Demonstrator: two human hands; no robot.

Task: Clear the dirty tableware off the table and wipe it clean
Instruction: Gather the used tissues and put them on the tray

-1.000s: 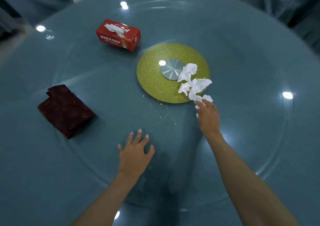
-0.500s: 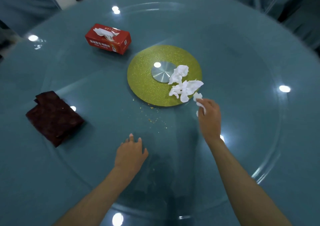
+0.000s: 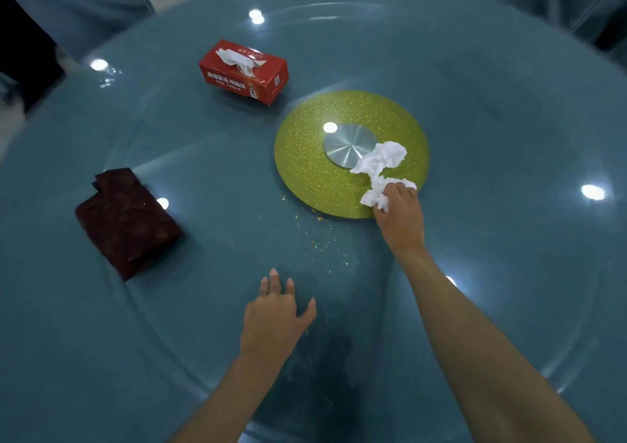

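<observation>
A red tissue box (image 3: pixel 243 71) is parked just beyond the glittery yellow-green disc (image 3: pixel 305 168), silver hub (image 3: pixel 349 145) at its middle. Pale chair covers (image 3: pixel 84 5) are glimpsed behind.

Table (image 3: pixel 509 69) spread under me. Centre disc (image 3: pixel 305 171) sits at twelve o'clock from my chest, with the hub plate (image 3: pixel 346 144) in its middle. Crumpled tissues (image 3: pixel 383 161) lie on the disc at the hub's four o'clock, touching it. My right hand (image 3: pixel 400 218) is on the disc's near rim at five o'clock, closed over the nearest tissue. Tissue box (image 3: pixel 244 73) at the disc's ten o'clock, behind it. Folded cloth (image 3: pixel 125 218) at nine o'clock, well apart. Crumbs (image 3: pixel 319 242) between disc and my left hand (image 3: pixel 274 320), which rests spread flat at six o'clock.
</observation>
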